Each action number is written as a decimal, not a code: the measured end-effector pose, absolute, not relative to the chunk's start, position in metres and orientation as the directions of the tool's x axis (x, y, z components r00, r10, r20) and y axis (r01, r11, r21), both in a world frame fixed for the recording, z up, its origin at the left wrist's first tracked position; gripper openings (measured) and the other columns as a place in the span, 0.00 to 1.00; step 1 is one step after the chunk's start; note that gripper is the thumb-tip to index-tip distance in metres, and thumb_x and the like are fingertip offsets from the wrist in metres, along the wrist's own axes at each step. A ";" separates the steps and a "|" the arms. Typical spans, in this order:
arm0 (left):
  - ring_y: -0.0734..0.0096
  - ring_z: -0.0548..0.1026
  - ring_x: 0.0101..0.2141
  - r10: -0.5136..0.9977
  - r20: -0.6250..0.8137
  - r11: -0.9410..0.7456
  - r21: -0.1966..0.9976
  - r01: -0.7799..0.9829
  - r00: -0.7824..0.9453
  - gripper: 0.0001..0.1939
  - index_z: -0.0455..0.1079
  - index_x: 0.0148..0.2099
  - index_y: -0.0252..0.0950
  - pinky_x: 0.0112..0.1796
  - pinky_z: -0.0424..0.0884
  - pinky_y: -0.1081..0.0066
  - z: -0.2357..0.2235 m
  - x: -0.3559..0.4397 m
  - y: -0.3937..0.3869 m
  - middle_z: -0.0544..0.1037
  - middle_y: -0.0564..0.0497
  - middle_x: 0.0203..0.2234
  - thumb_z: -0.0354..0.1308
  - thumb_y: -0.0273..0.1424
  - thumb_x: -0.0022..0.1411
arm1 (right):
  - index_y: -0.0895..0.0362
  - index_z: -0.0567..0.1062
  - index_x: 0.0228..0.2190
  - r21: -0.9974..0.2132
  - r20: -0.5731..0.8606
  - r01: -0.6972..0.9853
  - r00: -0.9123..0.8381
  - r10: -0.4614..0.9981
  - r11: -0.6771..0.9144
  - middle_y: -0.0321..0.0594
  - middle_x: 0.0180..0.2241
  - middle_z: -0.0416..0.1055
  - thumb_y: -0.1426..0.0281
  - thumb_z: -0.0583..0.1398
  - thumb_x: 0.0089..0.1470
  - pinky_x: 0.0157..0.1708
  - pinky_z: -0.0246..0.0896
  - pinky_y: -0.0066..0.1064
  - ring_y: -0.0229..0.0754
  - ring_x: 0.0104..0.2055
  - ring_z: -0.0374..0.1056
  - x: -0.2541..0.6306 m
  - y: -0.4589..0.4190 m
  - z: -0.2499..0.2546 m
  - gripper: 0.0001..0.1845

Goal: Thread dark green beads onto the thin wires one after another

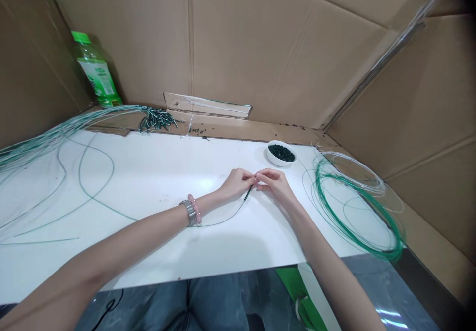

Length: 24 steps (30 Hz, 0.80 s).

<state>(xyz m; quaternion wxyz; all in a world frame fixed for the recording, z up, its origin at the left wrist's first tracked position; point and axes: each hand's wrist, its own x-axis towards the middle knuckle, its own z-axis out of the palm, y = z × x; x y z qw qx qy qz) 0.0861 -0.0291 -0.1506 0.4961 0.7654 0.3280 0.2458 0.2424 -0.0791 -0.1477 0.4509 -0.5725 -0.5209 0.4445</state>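
In the middle of the white table (223, 244), my left hand (237, 183) and my right hand (275, 183) meet, fingertips almost touching. Both are closed in a pinch on the upper end of a thin beaded wire (248, 193). Several small dark beads sit in a row just below the fingertips. From them the bare wire curves down and left, passing by my left wrist. The exact tip between the fingers is too small to make out. Just behind my right hand stands a white bowl (271, 158) holding dark green beads (281, 152).
Coiled green wire (357, 227) and white wire (375, 187) lie at the right. On the left, a bundle of long strands (74, 123) ends in beaded tips (156, 119). A green bottle (97, 73) stands in the back corner. Cardboard walls (241, 38) enclose the table.
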 end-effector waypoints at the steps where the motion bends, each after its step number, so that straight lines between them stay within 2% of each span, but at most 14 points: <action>1: 0.75 0.71 0.26 0.746 0.053 -0.299 0.918 0.262 0.664 0.16 0.69 0.34 0.29 0.29 0.71 0.73 -0.150 0.086 -0.029 0.71 0.54 0.25 0.53 0.39 0.65 | 0.62 0.71 0.39 -0.981 -0.048 0.187 0.063 0.997 -0.059 0.38 0.36 0.71 0.65 0.58 0.59 0.34 0.69 0.32 0.36 0.34 0.69 0.243 -0.079 -0.149 0.12; 9: 0.72 0.73 0.31 0.730 0.050 -0.336 0.895 0.294 0.681 0.15 0.69 0.39 0.29 0.33 0.73 0.69 -0.152 0.085 -0.029 0.74 0.51 0.31 0.53 0.38 0.65 | 0.61 0.71 0.40 -0.986 -0.067 0.147 0.084 0.994 -0.079 0.39 0.37 0.71 0.65 0.58 0.59 0.36 0.69 0.33 0.36 0.35 0.69 0.245 -0.075 -0.161 0.13; 15: 0.69 0.74 0.35 0.683 0.034 -0.327 0.907 0.265 0.729 0.14 0.69 0.42 0.30 0.38 0.73 0.65 -0.148 0.082 -0.024 0.74 0.49 0.35 0.53 0.37 0.65 | 0.61 0.71 0.42 -0.985 -0.015 0.168 0.111 0.994 -0.034 0.40 0.38 0.71 0.63 0.57 0.60 0.35 0.69 0.33 0.37 0.36 0.70 0.246 -0.073 -0.163 0.14; 19: 0.69 0.74 0.36 0.656 0.006 -0.259 0.941 0.217 0.755 0.14 0.69 0.44 0.30 0.38 0.73 0.64 -0.143 0.080 -0.024 0.74 0.48 0.36 0.53 0.37 0.65 | 0.61 0.71 0.41 -0.974 0.036 0.225 0.139 0.990 0.004 0.40 0.38 0.71 0.64 0.57 0.59 0.35 0.69 0.32 0.36 0.35 0.69 0.246 -0.072 -0.162 0.14; 24: 0.70 0.74 0.36 0.624 -0.083 -0.071 0.984 0.163 0.777 0.15 0.68 0.45 0.30 0.38 0.73 0.65 -0.144 0.087 -0.020 0.74 0.47 0.37 0.52 0.38 0.65 | 0.61 0.71 0.40 -0.945 0.144 0.319 0.186 0.972 0.079 0.39 0.37 0.71 0.64 0.58 0.59 0.36 0.69 0.33 0.36 0.35 0.69 0.243 -0.073 -0.153 0.12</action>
